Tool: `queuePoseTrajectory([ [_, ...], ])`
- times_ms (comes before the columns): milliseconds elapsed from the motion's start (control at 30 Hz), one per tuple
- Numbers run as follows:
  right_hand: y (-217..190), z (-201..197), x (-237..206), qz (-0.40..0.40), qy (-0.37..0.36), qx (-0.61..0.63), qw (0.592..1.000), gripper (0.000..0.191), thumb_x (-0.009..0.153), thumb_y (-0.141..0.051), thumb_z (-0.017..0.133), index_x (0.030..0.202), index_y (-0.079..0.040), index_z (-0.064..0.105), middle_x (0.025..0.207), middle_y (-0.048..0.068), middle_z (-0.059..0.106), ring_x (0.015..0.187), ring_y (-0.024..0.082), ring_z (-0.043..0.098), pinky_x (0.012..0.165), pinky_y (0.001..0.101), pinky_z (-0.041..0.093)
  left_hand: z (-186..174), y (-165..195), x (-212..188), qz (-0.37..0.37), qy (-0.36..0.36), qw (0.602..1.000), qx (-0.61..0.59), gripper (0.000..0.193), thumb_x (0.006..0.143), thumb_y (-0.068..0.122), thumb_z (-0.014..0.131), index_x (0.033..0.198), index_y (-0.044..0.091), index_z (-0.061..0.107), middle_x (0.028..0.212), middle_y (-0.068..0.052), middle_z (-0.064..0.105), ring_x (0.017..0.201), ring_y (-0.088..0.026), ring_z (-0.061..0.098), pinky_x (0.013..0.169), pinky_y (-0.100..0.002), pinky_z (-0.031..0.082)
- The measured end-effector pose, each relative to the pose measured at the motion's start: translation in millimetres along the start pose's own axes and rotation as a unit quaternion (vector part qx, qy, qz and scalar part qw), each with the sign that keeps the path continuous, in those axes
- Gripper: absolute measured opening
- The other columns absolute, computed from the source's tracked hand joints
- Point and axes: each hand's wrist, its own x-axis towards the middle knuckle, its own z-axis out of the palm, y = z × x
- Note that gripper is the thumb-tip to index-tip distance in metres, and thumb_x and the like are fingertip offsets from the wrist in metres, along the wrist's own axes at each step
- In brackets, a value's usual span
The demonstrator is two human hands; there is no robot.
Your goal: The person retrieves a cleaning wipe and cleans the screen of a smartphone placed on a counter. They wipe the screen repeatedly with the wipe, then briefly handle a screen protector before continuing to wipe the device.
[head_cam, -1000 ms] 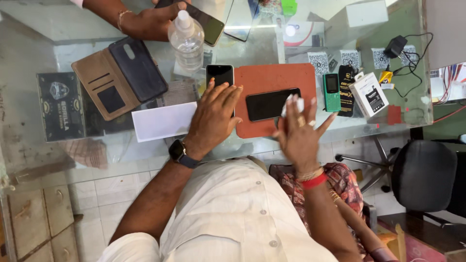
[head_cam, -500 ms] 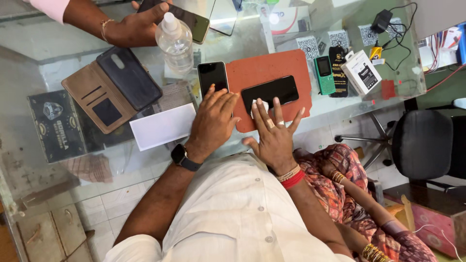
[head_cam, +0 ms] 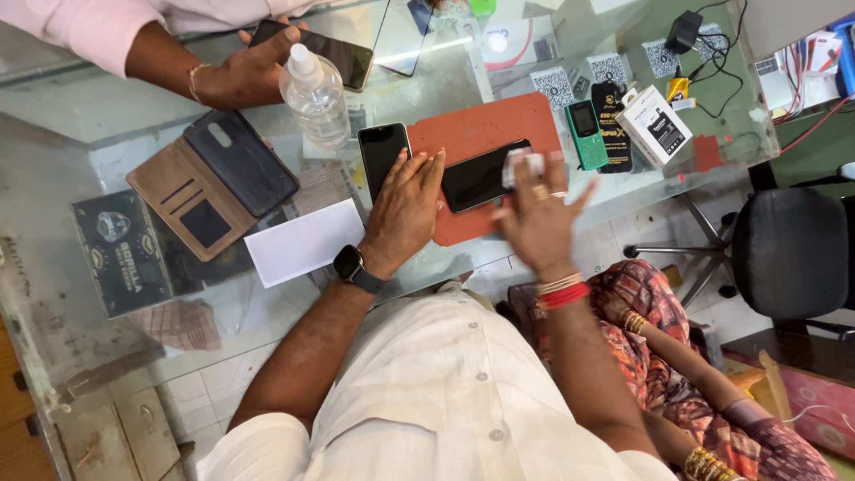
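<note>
Evidently your right hand (head_cam: 539, 214) had swung in from the side within the last second, and it came out blurred above the lower right edge of the black phone (head_cam: 485, 174), which lay face up on the orange mat (head_cam: 485, 129). A small white wad (head_cam: 524, 163), perhaps a wipe or cloth, was pinched at your right fingers (head_cam: 557, 169), so those fingers were closed on it while the little finger stuck out to the side. Your left hand (head_cam: 405, 209) had stayed flat throughout, fingers apart and stretched forward, pressing on the mat's left edge just beside the phone without clearly touching it. From this I judged that you had begun wiping the phone's screen, with the left hand steadying the mat. A second dark phone (head_cam: 381, 156) lay just left of the mat on the glass worktop (head_cam: 107, 116), near your left fingertips. Beyond it stood a clear plastic bottle (head_cam: 313, 93), and an open brown wallet case (head_cam: 214, 183) and a white card (head_cam: 305, 240) lay further left. Right of the mat sat a small green keypad phone (head_cam: 586, 134) and a white box (head_cam: 655, 125). Across the worktop another person's hand (head_cam: 245, 76) held a phone of its own.
</note>
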Motion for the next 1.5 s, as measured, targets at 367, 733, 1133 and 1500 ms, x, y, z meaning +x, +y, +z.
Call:
queuePoseTrajectory([
  [367, -36, 19, 19, -0.107, -0.004, 0.011, 0.994, 0.09, 0.096, -0.075, 0.034, 0.159, -0.012, 0.045, 0.164, 0.002, 0.045, 0.155, 0.034, 0.031, 0.112, 0.0797, -0.005, 10, -7, 5, 0.008, 0.05, 0.999, -0.003, 0.057, 0.092, 0.004, 0.055, 0.146, -0.01, 0.046, 0.136, -0.025, 0.064, 0.133, -0.038, 0.054, 0.121, -0.05, 0.033],
  [733, -41, 3, 24, -0.148, -0.057, 0.023, 0.987, 0.1, 0.096, -0.077, 0.03, 0.156, 0.002, 0.042, 0.162, 0.017, 0.044, 0.154, 0.031, 0.034, 0.126, 0.0636, 0.008, 11, -12, 6, -0.021, 0.03, 0.999, -0.038, 0.06, 0.091, -0.002, 0.051, 0.15, -0.007, 0.043, 0.129, -0.025, 0.066, 0.129, -0.038, 0.057, 0.12, -0.05, 0.036],
  [1133, -34, -3, 13, -0.157, -0.044, 0.047, 0.985, 0.1, 0.097, -0.076, 0.03, 0.156, 0.004, 0.042, 0.163, 0.02, 0.042, 0.152, 0.031, 0.037, 0.126, 0.0624, 0.009, 3, -17, 33, -0.003, 0.036, 0.998, -0.044, 0.026, 0.084, -0.001, 0.061, 0.108, -0.001, 0.07, 0.097, -0.015, 0.074, 0.094, -0.037, 0.067, 0.085, -0.049, 0.052],
  [1500, -24, -7, 3, -0.156, -0.045, 0.029, 0.986, 0.099, 0.096, -0.075, 0.032, 0.157, 0.002, 0.04, 0.164, 0.017, 0.041, 0.154, 0.029, 0.034, 0.126, 0.0637, 0.008, 1, -37, 59, -0.012, -0.054, 0.992, -0.116, 0.013, 0.081, 0.004, 0.071, 0.094, 0.006, 0.075, 0.082, -0.014, 0.073, 0.083, -0.032, 0.073, 0.075, -0.044, 0.059],
])
